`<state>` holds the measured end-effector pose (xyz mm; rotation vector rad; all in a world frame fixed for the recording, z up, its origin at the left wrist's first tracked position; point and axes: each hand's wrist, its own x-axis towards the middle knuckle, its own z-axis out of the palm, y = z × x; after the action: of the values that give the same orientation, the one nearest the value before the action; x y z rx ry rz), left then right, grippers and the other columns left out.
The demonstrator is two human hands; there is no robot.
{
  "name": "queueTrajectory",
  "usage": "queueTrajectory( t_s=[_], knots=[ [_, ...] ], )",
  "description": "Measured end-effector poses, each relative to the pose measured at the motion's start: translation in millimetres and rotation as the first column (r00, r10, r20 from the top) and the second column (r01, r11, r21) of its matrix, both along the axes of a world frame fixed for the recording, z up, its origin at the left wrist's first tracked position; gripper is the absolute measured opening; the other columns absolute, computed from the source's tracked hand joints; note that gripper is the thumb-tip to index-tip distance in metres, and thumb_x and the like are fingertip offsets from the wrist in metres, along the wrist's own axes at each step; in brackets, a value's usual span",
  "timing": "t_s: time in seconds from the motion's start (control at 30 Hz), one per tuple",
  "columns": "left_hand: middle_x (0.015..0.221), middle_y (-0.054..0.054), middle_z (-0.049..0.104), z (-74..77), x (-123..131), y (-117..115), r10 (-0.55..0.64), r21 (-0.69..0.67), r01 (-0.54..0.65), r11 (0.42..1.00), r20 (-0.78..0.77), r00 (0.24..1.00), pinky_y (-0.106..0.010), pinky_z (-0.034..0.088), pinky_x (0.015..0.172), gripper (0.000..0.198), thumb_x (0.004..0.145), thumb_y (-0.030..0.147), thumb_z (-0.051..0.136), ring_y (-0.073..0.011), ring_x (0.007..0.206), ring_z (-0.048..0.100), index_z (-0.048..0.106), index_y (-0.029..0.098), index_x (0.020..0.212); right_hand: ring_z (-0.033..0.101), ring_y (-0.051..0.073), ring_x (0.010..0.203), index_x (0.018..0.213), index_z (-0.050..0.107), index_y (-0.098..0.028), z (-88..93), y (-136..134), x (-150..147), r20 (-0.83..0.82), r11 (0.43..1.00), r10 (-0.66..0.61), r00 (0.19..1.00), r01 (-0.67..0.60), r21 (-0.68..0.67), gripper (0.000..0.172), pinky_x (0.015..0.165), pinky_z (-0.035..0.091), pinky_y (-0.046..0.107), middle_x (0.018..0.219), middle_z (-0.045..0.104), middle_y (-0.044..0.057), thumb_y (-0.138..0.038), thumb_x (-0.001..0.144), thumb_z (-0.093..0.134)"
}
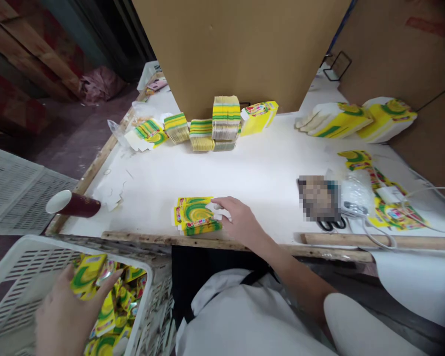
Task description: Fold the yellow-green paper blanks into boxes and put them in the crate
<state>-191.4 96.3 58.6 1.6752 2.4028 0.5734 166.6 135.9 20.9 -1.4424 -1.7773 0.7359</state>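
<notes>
A small pile of flat yellow-and-green cartons (pixel 196 216) lies near the front edge of the white table. My right hand (pixel 239 217) is at the right end of this pile, its fingers closed around a white end flap of the top carton. At lower left, my left hand (pixel 68 309) reaches over a white plastic basket (pixel 146 277), thumb and fingers spread apart. Just beyond its fingers sits a small yellow box (pixel 89 269), on a heap of similar filled boxes (pixel 111 306). The left hand is slightly blurred.
Stacked carton bundles (pixel 226 118) stand at the back against a large cardboard box (pixel 241 49). A dark red paper cup (pixel 77 203) lies at the left edge. Rightward are a bubble-wrapped item (pixel 356 195), cables and carton sheets (pixel 400 215). More bundles (pixel 337 118) lie behind.
</notes>
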Motion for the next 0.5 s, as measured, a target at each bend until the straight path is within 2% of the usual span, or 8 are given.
queueTrajectory(
  t_s=[0.03,0.13,0.23,0.3,0.4,0.5],
  knots=[
    [0.109,-0.013,0.062,-3.4,10,1,-0.006,-0.062,0.005,0.998,-0.022,1.0,-0.066,0.036,0.093,0.063,0.054,0.061,0.069,-0.047,0.113,0.049,0.052,0.023,0.102,0.056,0.022,0.099,0.118,0.053,-0.017,-1.8,2,-6,0.092,0.999,0.032,0.995,-0.031,-0.008,0.042,0.088,0.046,0.038,0.107,0.062,0.01,-0.005,0.077,0.052],
    [0.113,-0.013,0.061,-17.0,53,10,-0.161,-0.098,0.174,0.98,0.125,0.979,-0.056,0.039,0.096,0.061,0.063,0.06,0.063,-0.0375,0.111,0.053,0.056,0.019,0.108,0.054,0.025,0.096,0.115,0.054,-0.012,-10.1,2,-21,0.266,0.993,0.115,0.957,-0.108,-0.04,0.041,0.088,0.045,0.042,0.104,0.061,0.014,-0.001,0.076,0.049],
    [0.115,-0.012,0.061,-34.3,87,21,-0.25,-0.023,0.267,0.964,0.277,0.928,-0.05,0.041,0.096,0.057,0.068,0.054,0.062,-0.0312,0.11,0.055,0.056,0.02,0.113,0.052,0.024,0.096,0.113,0.054,-0.013,-17.7,-2,-26,0.287,0.991,0.133,0.949,-0.127,-0.039,0.044,0.09,0.044,0.041,0.104,0.06,0.014,0.006,0.075,0.041],
    [0.119,-0.013,0.058,-43.8,102,26,-0.277,0.018,0.296,0.955,0.416,0.866,-0.047,0.043,0.095,0.06,0.069,0.05,0.064,-0.0289,0.11,0.055,0.051,0.02,0.119,0.051,0.023,0.097,0.114,0.052,-0.013,-19.5,-5,-24,0.289,0.993,0.12,0.95,-0.114,-0.039,0.046,0.089,0.044,0.039,0.105,0.058,0.013,0.007,0.074,0.04],
    [0.126,-0.015,0.052,-48.4,122,27,-0.257,0.123,0.228,0.966,0.563,0.786,-0.046,0.043,0.095,0.07,0.068,0.043,0.069,-0.0276,0.113,0.053,0.042,0.022,0.128,0.051,0.023,0.096,0.114,0.049,-0.013,-16.6,-8,-20,0.2,0.997,0.067,0.978,-0.06,-0.042,0.048,0.087,0.044,0.037,0.105,0.056,0.012,0.006,0.071,0.044],
    [0.131,-0.015,0.047,-41.5,148,20,-0.295,0.3,0.11,0.947,0.687,0.664,-0.042,0.042,0.097,0.077,0.068,0.043,0.069,-0.0269,0.119,0.049,0.034,0.023,0.134,0.055,0.018,0.085,0.117,0.04,-0.017,-9.0,-11,-18,-0.078,0.993,0.037,0.996,-0.046,-0.11,0.054,0.077,0.047,0.032,0.096,0.056,0.005,0.002,0.067,0.053]
  ],
)
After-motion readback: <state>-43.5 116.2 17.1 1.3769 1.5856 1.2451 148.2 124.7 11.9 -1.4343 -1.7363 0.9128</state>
